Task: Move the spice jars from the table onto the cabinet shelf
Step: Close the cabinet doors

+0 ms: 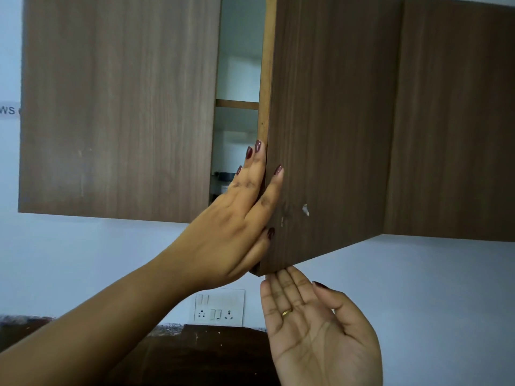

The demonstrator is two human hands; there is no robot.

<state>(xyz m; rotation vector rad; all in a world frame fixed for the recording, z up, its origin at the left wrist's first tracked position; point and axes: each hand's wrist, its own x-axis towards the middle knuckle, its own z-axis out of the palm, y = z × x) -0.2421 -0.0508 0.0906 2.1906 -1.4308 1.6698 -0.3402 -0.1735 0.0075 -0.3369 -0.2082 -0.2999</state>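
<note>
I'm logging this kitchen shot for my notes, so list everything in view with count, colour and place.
closed cabinet doors: two, brown wood grain, left and right.
open cabinet door: one, brown wood grain, middle, ajar.
cabinet shelf: one, light brown, inside the gap.
dark container: one, blurred, under that shelf.
socket plate: one, white, wall below the cabinet.
paper label: one, white, left edge.
countertop: one, dark brown, bottom.
ring: one, gold, right hand.
left hand: one, holds the open door's edge.
right hand: one, palm up, fingertips at that door's bottom corner.
</note>
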